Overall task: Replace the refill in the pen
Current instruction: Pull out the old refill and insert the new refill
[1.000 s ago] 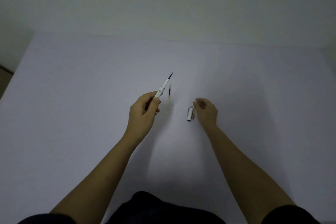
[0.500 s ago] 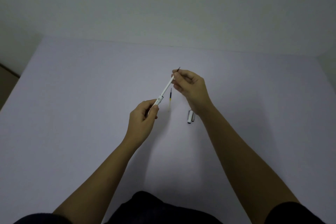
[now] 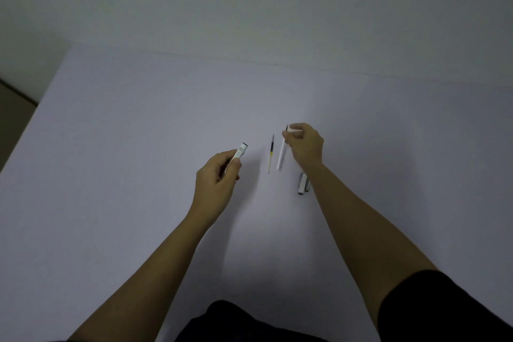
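My left hand point(image 3: 219, 178) grips barrel point(image 3: 241, 151); right hand point(image 3: 305, 146) pinches refill point(image 3: 281, 154): light, thin, bendable, I hold near tip.

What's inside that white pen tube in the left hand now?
The pen barrel in the left hand shows only a dark open end; its inside cannot be seen. The right hand holds a thin white refill outside it.
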{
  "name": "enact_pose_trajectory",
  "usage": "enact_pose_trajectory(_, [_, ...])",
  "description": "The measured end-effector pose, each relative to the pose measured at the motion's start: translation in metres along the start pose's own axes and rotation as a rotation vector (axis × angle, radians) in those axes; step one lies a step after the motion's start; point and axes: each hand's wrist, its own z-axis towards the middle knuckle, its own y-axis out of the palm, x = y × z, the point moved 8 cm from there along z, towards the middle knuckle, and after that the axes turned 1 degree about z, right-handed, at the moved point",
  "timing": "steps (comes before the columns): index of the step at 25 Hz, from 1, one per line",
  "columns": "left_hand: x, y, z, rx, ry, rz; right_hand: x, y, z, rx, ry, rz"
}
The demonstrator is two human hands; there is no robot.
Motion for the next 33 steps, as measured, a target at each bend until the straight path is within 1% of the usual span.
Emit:
enact_pose_trajectory(2, [-0.003, 0.002, 0.006, -0.006, -0.014, -0.020, 0.011, 0.008, 0.006, 0.007, -0.013, -0.101])
enact_pose_trajectory(5, [-0.009, 0.002, 0.011, 0.002, -0.033, -0.049, 0.025, 0.020, 0.010, -0.031, -0.010, -0.197])
enact_pose_trajectory(12, [-0.018, -0.002, 0.015, 0.018, -0.066, -0.059, 0.036, 0.025, 0.008, 0.001, 0.045, -0.217])
enact_pose_trajectory(15, [-0.022, -0.004, 0.013, 0.030, -0.073, -0.063, 0.028, 0.025, 0.005, 0.017, 0.014, -0.229])
enact_pose_trajectory(18, [-0.024, -0.004, 0.013, 0.031, -0.080, -0.066, 0.009, 0.034, -0.001, -0.037, -0.085, -0.296])
enact_pose_trajectory(20, [-0.024, -0.003, 0.012, 0.029, -0.073, -0.060, 0.001, 0.046, -0.006, -0.105, -0.128, -0.394])
enact_pose_trajectory(22, [-0.024, -0.003, 0.013, 0.027, -0.063, -0.059, -0.001, 0.058, -0.009, -0.166, -0.119, -0.518])
enact_pose_trajectory(24, [-0.025, -0.005, 0.013, 0.032, -0.061, -0.058, 0.000, 0.064, -0.011, -0.179, -0.071, -0.580])
enact_pose_trajectory(29, [-0.026, -0.009, 0.014, 0.034, -0.039, -0.040, 0.002, 0.073, -0.013, -0.179, 0.007, -0.548])
enact_pose_trajectory(33, [-0.023, -0.008, 0.014, -0.027, -0.002, 0.036, -0.007, 0.072, -0.014, -0.170, 0.066, -0.335])
